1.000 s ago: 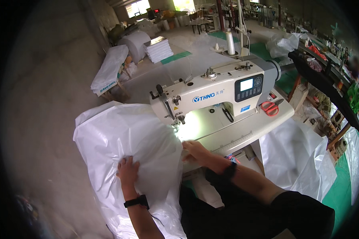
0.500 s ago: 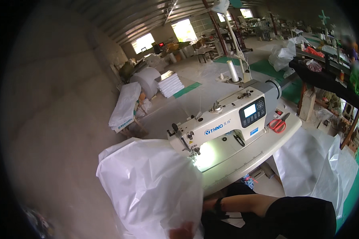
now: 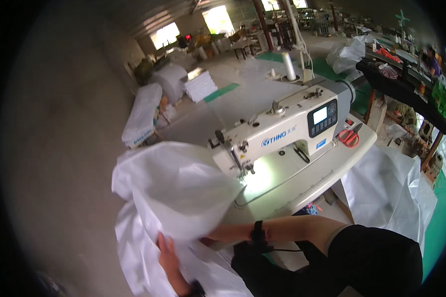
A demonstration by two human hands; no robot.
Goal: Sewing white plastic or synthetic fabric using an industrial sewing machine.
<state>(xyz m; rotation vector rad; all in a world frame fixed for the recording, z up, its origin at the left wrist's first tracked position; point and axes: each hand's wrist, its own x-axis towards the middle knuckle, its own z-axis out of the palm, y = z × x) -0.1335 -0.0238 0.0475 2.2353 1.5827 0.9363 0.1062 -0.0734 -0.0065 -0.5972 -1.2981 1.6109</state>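
Note:
A large white plastic sheet (image 3: pixel 178 183) bulges in loose folds at the left end of the sewing machine (image 3: pixel 282 128), its right edge near the lit needle area. My left hand (image 3: pixel 169 257) comes up from the lower edge and is closed on a fold of the sheet, fingertips partly tucked in. From the right my right forearm (image 3: pixel 287 230), with a black band at the wrist, crosses in front of the machine bed. My right hand is tucked behind the sheet, so its fingers are hidden.
Red-handled scissors (image 3: pixel 349 138) and black thread snips (image 3: pixel 301 152) lie on the machine bed. Behind the machine stands a white thread cone (image 3: pixel 289 67). More white sheeting (image 3: pixel 381 188) hangs at the right. Stacked white sheets (image 3: pixel 199 85) sit farther back.
My left hand has come up into clearer view against the sheet. The right forearm has moved up and left, its hand going behind the sheet. The sheet has risen and been refolded.

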